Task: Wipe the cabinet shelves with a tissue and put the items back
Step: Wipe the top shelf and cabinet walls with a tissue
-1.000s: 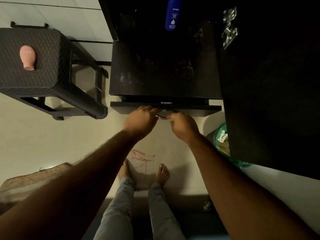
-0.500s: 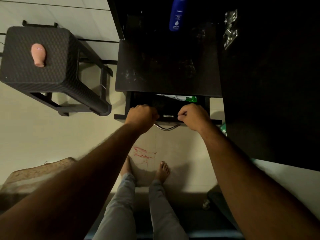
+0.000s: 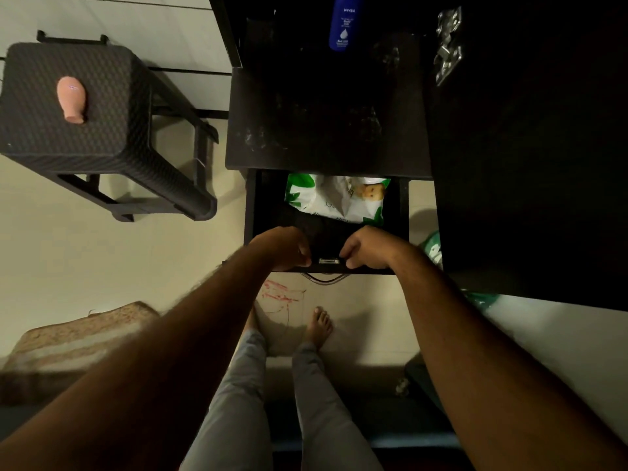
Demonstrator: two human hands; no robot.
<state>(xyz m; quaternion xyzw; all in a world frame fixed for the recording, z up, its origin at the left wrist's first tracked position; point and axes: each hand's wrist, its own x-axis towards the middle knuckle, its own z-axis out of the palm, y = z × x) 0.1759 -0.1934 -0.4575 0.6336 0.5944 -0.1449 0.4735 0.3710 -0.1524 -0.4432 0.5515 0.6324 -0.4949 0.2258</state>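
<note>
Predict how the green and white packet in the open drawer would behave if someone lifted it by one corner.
The green and white packet looks like a soft plastic pouch with creases, so it would probably sag and bend instead of staying flat. Its glossy film may be a little slippery. It lies flat in the drawer, so it is unlikely to roll.

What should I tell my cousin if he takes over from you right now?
Left hand and right hand: both grip the front edge of the drawer, which is pulled open.
Inside the drawer lies a white and green packet, maybe the wipes.
The blue bottle stands at the back of the dusty shelf.
A pink bottle lies on the stool.
Done: drawer open.
Left: take a tissue, wipe the shelves, put the items back.
</note>
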